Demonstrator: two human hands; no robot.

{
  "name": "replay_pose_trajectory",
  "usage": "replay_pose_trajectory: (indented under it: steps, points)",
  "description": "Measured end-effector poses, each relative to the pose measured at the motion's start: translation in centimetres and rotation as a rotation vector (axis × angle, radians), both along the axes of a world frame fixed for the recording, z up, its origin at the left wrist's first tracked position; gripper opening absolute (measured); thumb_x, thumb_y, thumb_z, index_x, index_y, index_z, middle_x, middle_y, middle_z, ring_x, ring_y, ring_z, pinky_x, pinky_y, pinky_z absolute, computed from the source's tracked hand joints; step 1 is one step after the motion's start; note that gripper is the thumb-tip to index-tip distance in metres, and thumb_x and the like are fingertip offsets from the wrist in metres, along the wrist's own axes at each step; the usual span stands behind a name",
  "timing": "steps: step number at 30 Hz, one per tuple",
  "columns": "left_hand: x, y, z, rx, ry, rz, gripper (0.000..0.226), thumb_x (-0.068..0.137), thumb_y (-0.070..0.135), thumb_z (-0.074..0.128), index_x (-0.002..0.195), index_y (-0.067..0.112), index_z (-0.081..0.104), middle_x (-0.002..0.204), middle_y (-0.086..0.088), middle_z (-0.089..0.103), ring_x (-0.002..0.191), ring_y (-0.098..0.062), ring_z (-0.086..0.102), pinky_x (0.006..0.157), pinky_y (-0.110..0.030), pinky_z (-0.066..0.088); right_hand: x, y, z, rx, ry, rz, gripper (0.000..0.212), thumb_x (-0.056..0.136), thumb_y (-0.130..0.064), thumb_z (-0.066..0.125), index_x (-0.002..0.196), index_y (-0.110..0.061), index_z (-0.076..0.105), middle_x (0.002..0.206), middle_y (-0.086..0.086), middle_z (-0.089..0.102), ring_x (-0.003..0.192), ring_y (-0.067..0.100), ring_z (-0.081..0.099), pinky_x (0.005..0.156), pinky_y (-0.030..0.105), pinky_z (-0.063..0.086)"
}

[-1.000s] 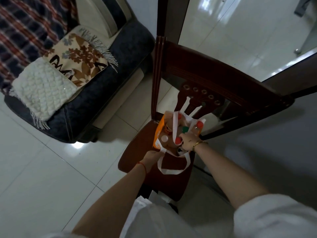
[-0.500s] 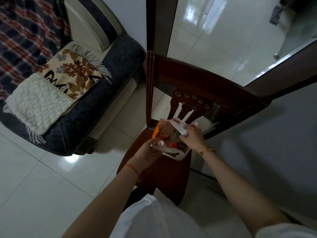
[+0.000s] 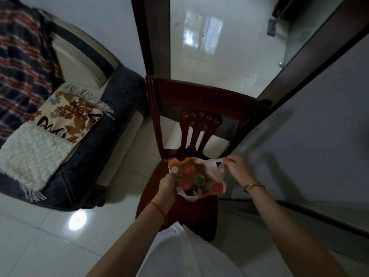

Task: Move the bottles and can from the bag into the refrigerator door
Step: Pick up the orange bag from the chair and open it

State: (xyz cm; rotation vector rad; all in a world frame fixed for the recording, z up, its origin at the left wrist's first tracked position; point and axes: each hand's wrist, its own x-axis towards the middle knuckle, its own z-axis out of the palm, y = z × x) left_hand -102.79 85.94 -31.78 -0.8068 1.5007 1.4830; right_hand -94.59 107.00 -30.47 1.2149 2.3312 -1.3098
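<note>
Bag (image 3: 216,174) was orange and white; caps inside red, green, white. Chair (image 3: 201,100) was dark reddish-brown. Cushion (image 3: 67,114) had brown floral print on cream. Blanket (image 3: 18,62) was red-navy plaid. Sofa (image 3: 119,90) was dark blue.

A home living room: a cushioned sofa (image 3: 83,120) with a plaid blanket (image 3: 22,62) at ten o'clock, a carved wooden chair (image 3: 199,108) at twelve, glossy tiled floor (image 3: 40,236).
</note>
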Motion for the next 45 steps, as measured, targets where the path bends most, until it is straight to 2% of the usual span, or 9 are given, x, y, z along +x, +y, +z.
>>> replay_pose_trajectory:
  steps: [5, 9, 17, 21, 26, 32, 35, 37, 45]
  points:
    - [-0.2, 0.4, 1.5, -0.07, 0.09, -0.207, 0.015, 0.086, 0.005, 0.043, 0.082, 0.008, 0.057, 0.046, 0.005, 0.042, 0.034, -0.009, 0.036, 0.036, -0.018, 0.026, 5.8, -1.2, 1.3, -0.049, 0.111, -0.161, 0.033, 0.097, -0.014, 0.049, 0.076, 0.009, 0.061, 0.071, 0.014, 0.057, 0.069, 0.021, 0.052, 0.068, 0.033, 0.038]
    - [0.5, 1.6, 4.0, 0.007, 0.14, -0.267, 0.014, 0.088, 0.002, 0.044, 0.079, 0.01, 0.05, 0.037, 0.009, 0.034, 0.025, -0.004, 0.029, 0.032, -0.015, 0.023, 8.8, -2.9, 3.6, -0.074, 0.202, -0.213, 0.032, 0.099, -0.011, 0.047, 0.07, -0.007, 0.06, 0.074, 0.01, 0.059, 0.07, 0.017, 0.053, 0.066, 0.026, 0.04]
    - [6.0, 3.6, 11.2, 0.122, 0.179, -0.512, 0.044, 0.093, 0.002, 0.039, 0.055, 0.009, 0.06, 0.042, 0.006, 0.031, 0.024, -0.002, 0.025, 0.027, -0.013, 0.018, 16.1, -4.9, 7.0, -0.038, 0.277, -0.322, 0.026, 0.099, -0.013, 0.048, 0.081, -0.002, 0.064, 0.07, -0.001, 0.059, 0.065, 0.011, 0.053, 0.065, 0.024, 0.043]
    - [9.9, 4.6, 15.1, 0.17, 0.187, -0.637, 0.033, 0.095, 0.003, 0.036, 0.071, 0.005, 0.059, 0.051, 0.003, 0.027, 0.025, -0.002, 0.022, 0.027, -0.014, 0.016, 20.4, -5.6, 8.2, 0.036, 0.288, -0.331, 0.026, 0.098, -0.016, 0.049, 0.076, -0.007, 0.062, 0.069, 0.002, 0.058, 0.066, 0.016, 0.056, 0.067, 0.031, 0.046]
    - [15.7, 5.6, 18.7, 0.246, 0.173, -0.706, 0.033, 0.098, 0.005, 0.032, 0.076, 0.004, 0.057, 0.035, 0.01, 0.031, 0.023, -0.003, 0.023, 0.026, -0.012, 0.015, 26.7, -5.8, 9.9, 0.085, 0.322, -0.424, 0.034, 0.097, -0.015, 0.051, 0.063, -0.018, 0.053, 0.065, 0.002, 0.057, 0.063, 0.016, 0.055, 0.061, 0.025, 0.042]
    - [24.0, 6.9, 20.7, 0.326, 0.184, -0.885, 0.029, 0.099, 0.009, 0.031, 0.083, 0.006, 0.054, 0.037, 0.011, 0.03, 0.025, -0.001, 0.024, 0.027, -0.013, 0.016, 37.3, -6.7, 10.1, 0.108, 0.295, -0.537, 0.03, 0.097, -0.012, 0.05, 0.073, 0.005, 0.057, 0.067, 0.014, 0.055, 0.06, 0.015, 0.05, 0.056, 0.022, 0.036]
    - [28.4, 6.7, 21.5, 0.345, 0.196, -0.941, 0.036, 0.099, 0.009, 0.033, 0.071, 0.006, 0.056, 0.038, 0.01, 0.03, 0.026, -0.001, 0.024, 0.027, -0.013, 0.017, 42.5, -7.7, 10.3, 0.14, 0.275, -0.561, 0.029, 0.096, -0.01, 0.051, 0.074, 0.006, 0.061, 0.06, 0.003, 0.055, 0.051, 0.0, 0.049, 0.05, 0.012, 0.034]
    - [31.2, 6.7, 22.0, 0.371, 0.207, -0.964, 0.045, 0.099, 0.008, 0.033, 0.061, 0.01, 0.057, 0.039, 0.009, 0.03, 0.027, -0.002, 0.023, 0.028, -0.013, 0.017, 45.8, -8.5, 10.2, 0.166, 0.25, -0.568, 0.029, 0.095, -0.012, 0.052, 0.072, 0.003, 0.06, 0.059, -0.001, 0.053, 0.05, -0.002, 0.048, 0.052, 0.013, 0.035]
    - [41.4, 7.4, 23.8, 0.461, 0.193, -1.069, 0.029, 0.1, 0.007, 0.03, 0.09, 0.001, 0.057, 0.038, 0.011, 0.026, 0.027, -0.001, 0.02, 0.028, -0.012, 0.014, 58.1, -11.5, 8.8, 0.222, 0.195, -0.673, 0.027, 0.096, -0.017, 0.051, 0.076, -0.004, 0.064, 0.067, 0.003, 0.062, 0.064, 0.013, 0.057, 0.062, 0.027, 0.04]
